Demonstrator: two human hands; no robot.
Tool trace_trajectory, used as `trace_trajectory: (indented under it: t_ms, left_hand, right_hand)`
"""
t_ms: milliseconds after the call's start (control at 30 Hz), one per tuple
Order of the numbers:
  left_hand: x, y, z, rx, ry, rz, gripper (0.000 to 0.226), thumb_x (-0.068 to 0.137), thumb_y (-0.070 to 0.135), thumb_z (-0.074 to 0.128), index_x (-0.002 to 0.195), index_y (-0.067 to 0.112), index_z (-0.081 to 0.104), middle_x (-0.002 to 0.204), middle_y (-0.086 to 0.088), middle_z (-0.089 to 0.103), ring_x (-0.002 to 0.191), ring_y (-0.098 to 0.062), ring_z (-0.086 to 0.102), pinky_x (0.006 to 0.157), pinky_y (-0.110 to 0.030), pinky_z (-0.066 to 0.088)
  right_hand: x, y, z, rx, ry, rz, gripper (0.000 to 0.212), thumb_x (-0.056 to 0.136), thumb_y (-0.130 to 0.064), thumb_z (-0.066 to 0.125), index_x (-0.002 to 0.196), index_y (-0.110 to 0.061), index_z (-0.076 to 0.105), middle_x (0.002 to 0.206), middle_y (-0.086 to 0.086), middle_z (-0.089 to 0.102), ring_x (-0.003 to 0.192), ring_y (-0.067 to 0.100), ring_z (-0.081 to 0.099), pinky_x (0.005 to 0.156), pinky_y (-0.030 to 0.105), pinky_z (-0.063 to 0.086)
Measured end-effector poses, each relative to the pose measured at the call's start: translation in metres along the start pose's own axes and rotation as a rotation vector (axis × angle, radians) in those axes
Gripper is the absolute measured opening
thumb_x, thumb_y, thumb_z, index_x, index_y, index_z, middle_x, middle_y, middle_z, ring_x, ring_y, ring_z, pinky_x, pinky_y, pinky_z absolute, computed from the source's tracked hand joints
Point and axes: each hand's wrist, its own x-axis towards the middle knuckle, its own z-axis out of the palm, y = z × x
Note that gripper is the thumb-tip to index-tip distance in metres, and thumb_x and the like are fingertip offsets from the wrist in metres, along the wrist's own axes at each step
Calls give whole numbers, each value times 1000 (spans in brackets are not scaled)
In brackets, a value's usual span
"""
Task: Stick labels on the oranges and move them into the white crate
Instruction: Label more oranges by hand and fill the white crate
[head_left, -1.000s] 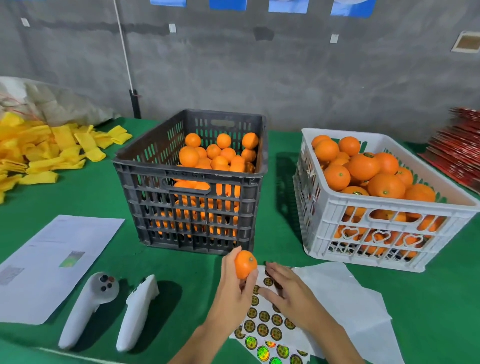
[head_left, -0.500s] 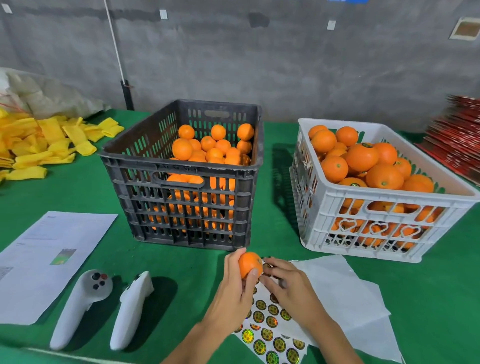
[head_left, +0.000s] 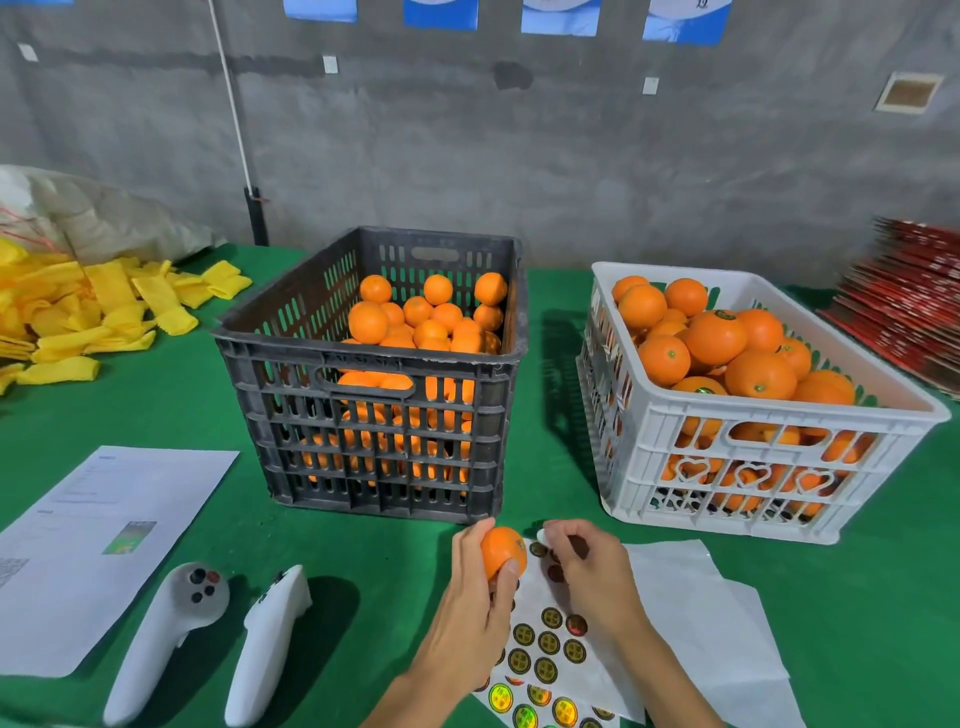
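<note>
A table covered in green cloth (head_left: 156, 405) fills the lower part of the view. A dark grey slatted crate (head_left: 379, 431) stands near its middle, holding oranges, and a white crate (head_left: 753, 467) of oranges stands to its right, apart from it. At the near edge lies a sheet of round stickers (head_left: 545, 654) on white backing paper (head_left: 706, 613). Left of that lie two white handheld controllers (head_left: 208, 639) side by side, then a printed paper sheet (head_left: 104, 545). Yellow foam sleeves (head_left: 88, 312) are heaped at far left, with stacked red flat cartons (head_left: 909, 291) at far right.
</note>
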Motion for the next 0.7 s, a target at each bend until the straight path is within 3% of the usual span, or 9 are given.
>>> trace_trajectory:
  t_ms: [67, 133, 233, 333, 433, 500, 567, 700]
  left_hand:
    - [3, 2, 1, -51, 7, -2, 44, 104, 55, 33, 145, 48, 18, 138, 19, 30, 117, 13, 47, 84, -3, 43]
    - [8, 9, 1, -114, 15, 17, 44, 103, 54, 35, 145, 50, 20, 141, 20, 29, 121, 11, 46, 90, -8, 44]
    - [20, 33, 0, -208, 29, 46, 39, 103, 55, 37, 139, 59, 22, 140, 27, 30, 124, 8, 46, 96, -19, 49]
    - [37, 63, -4, -326, 82, 69, 40, 103, 51, 40, 141, 53, 29, 141, 27, 37, 126, 5, 49, 101, -22, 48]
    - [68, 98, -12, -375, 100, 80, 48, 98, 53, 45, 144, 44, 36, 141, 23, 44, 129, 1, 50, 108, -30, 47]
    - [96, 126, -17, -389, 64, 97, 51, 95, 58, 50, 143, 42, 41, 139, 19, 50, 126, -4, 54, 107, -32, 49]
    - [128, 156, -19, -371, 34, 153, 53, 94, 59, 57, 141, 38, 47, 135, 13, 57, 121, -10, 61, 103, -33, 52]
    - [198, 217, -19, -287, -59, 271, 49, 99, 44, 60, 144, 30, 47, 132, 15, 60, 112, -2, 65, 99, -22, 51]
  right_hand:
    - [-1, -14, -1, 25, 113, -88, 11, 99, -32, 65, 96, -31, 75, 96, -22, 74, 94, -5, 67, 88, 21, 54]
    - [-6, -27, 0, 17, 95, -198, 11, 99, -32, 65, 97, -35, 75, 101, -26, 71, 101, -5, 65, 86, 13, 50]
    - [-13, -50, -6, 61, 32, -236, 14, 100, -32, 64, 101, -37, 76, 107, -23, 72, 105, 0, 66, 89, 19, 53]
    - [-13, -76, -28, 63, 4, -345, 23, 103, -30, 59, 120, -38, 72, 123, -25, 68, 120, -4, 60, 100, 19, 50]
    - [-6, -101, -51, -176, -62, -495, 47, 104, -34, 54, 149, -38, 45, 152, -29, 40, 138, -14, 36, 113, 11, 33]
    - [7, -119, -66, -372, -28, -544, 69, 96, -50, 57, 156, -38, 25, 156, -32, 23, 137, -17, 28, 111, 7, 30]
    - [29, -142, -83, -463, 89, -565, 77, 93, -52, 64, 156, -33, 24, 156, -24, 29, 135, -7, 38, 107, 15, 42]
    - [86, -186, -127, -556, 361, -606, 54, 96, -38, 66, 145, -24, 46, 135, -7, 58, 119, 12, 58, 88, 21, 48]
